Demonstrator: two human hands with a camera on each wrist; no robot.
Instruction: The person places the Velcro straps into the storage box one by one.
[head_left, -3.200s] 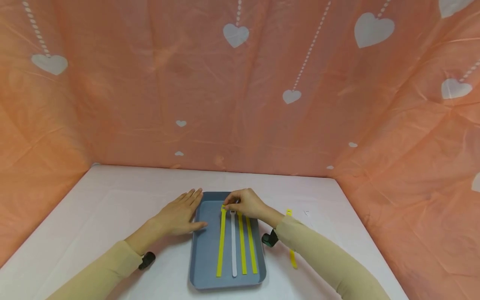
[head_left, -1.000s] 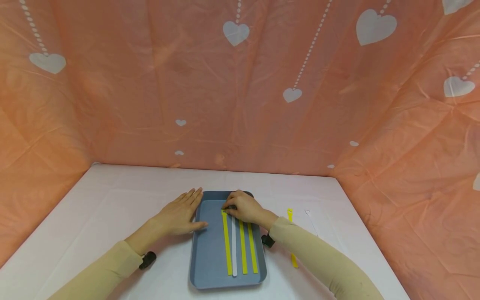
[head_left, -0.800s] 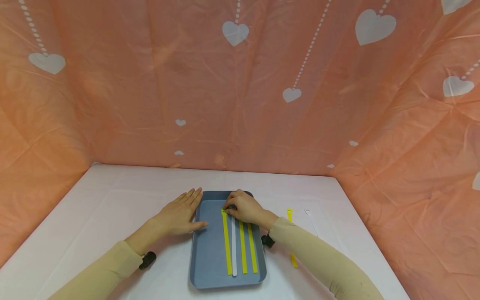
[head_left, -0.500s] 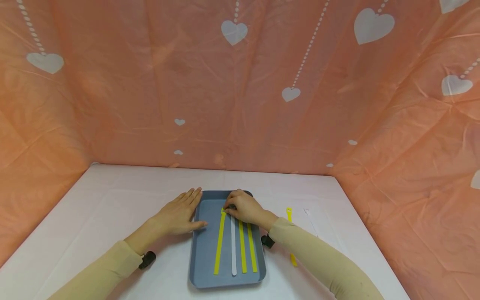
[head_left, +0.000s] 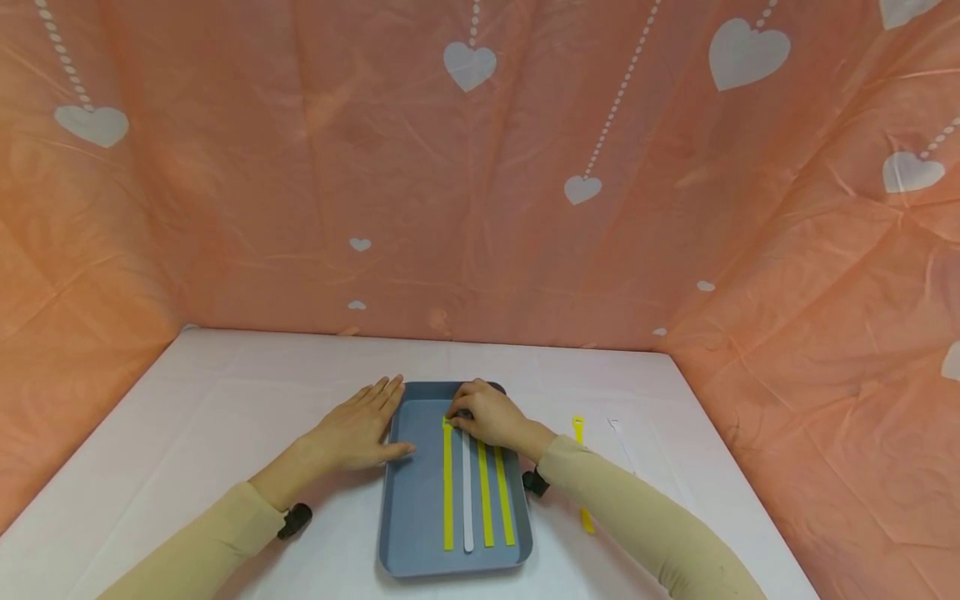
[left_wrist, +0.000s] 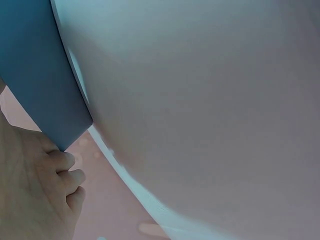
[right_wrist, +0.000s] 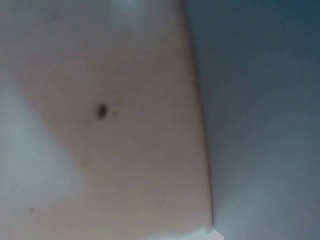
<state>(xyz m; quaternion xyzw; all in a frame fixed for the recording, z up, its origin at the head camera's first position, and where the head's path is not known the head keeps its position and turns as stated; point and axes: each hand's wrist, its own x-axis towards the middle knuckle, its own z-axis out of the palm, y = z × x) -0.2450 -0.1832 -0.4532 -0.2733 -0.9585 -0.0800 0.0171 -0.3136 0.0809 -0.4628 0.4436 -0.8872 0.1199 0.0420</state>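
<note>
In the head view a blue-grey tray [head_left: 412, 517] holds a row of flat strap cable ties with slotted heads. My right hand [head_left: 491, 417] reaches over the tray's far part, finger and thumb pinching the head end of the leftmost yellow cable tie [head_left: 447, 500]. To its right lie a white cable tie [head_left: 468, 508] and two more yellow ones [head_left: 486, 508], their far ends hidden under my hand. My left hand [head_left: 356, 429] rests with straight fingers along the tray's left rim, thumb over the inside. In the left wrist view, the left hand [left_wrist: 40, 180] touches the tray's side [left_wrist: 45, 75].
Right of the tray, a yellow cable tie [head_left: 578, 429] lies on the white table [head_left: 262, 375], partly behind the right sleeve [head_left: 637, 508]. Beside it is a thin white one [head_left: 621, 442]. An orange curtain with hearts [head_left: 450, 208] encloses the table. The right wrist view is blurred.
The leftmost yellow cable tie's near end swung right, then left, and now right again, standing nearly parallel to the white one. My right hand shifted slightly nearer early on. The left hand stayed put.
</note>
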